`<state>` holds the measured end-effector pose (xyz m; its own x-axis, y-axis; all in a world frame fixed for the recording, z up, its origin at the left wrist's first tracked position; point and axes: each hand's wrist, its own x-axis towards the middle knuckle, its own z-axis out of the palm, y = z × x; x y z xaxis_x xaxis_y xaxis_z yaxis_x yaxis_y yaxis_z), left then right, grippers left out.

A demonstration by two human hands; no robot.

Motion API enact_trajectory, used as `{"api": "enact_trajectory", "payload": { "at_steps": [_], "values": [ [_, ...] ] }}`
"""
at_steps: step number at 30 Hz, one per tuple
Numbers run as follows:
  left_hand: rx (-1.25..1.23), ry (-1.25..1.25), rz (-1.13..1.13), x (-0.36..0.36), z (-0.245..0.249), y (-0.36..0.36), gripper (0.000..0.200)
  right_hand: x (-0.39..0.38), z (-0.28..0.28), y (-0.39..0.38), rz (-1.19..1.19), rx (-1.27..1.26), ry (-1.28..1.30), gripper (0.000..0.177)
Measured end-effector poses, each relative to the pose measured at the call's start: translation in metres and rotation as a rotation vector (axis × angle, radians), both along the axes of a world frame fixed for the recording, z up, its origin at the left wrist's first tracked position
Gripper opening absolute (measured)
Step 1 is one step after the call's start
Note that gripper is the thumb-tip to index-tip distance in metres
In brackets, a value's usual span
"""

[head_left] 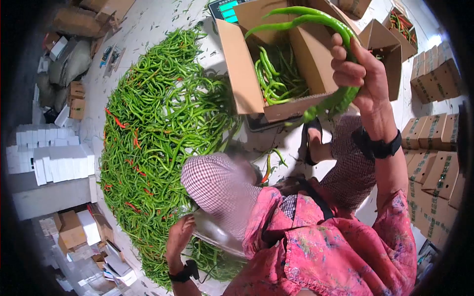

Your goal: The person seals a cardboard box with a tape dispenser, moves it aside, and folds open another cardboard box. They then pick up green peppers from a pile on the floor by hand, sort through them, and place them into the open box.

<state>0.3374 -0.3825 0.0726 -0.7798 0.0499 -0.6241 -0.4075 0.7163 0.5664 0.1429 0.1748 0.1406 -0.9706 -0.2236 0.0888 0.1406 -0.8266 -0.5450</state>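
Observation:
My right hand [360,74] is raised beside an open cardboard box [247,69], its fingers wrapped round a bunch of long green peppers [306,18]. The peppers curve out on both sides of the fist. Inside the box lie more green peppers [276,74]. My left hand [182,231] hangs low at the near edge of a large pile of green peppers [163,118], its fingers curled together with nothing visible in them. Some red peppers [116,118] are mixed into the pile.
A scale with a lit display [228,11] sits beside the box. Stacked cartons [432,177] stand at the right, with other open boxes [385,49] at the upper right. White stacks [61,160] and sacks [76,61] are on the left. Loose peppers [268,165] lie near my foot.

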Motion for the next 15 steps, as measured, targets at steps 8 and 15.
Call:
{"api": "enact_trajectory", "payload": {
  "at_steps": [8, 15],
  "values": [
    [-0.012, 0.131, -0.252, -0.074, -0.058, 0.010, 0.028, -0.074, -0.081, 0.025, -0.137, 0.687, -0.384, 0.046],
    [0.106, -0.022, -0.143, -0.106, -0.109, 0.001, 0.032, -0.039, -0.012, -0.009, -0.133, 1.056, -0.321, 0.043]
  ]
}}
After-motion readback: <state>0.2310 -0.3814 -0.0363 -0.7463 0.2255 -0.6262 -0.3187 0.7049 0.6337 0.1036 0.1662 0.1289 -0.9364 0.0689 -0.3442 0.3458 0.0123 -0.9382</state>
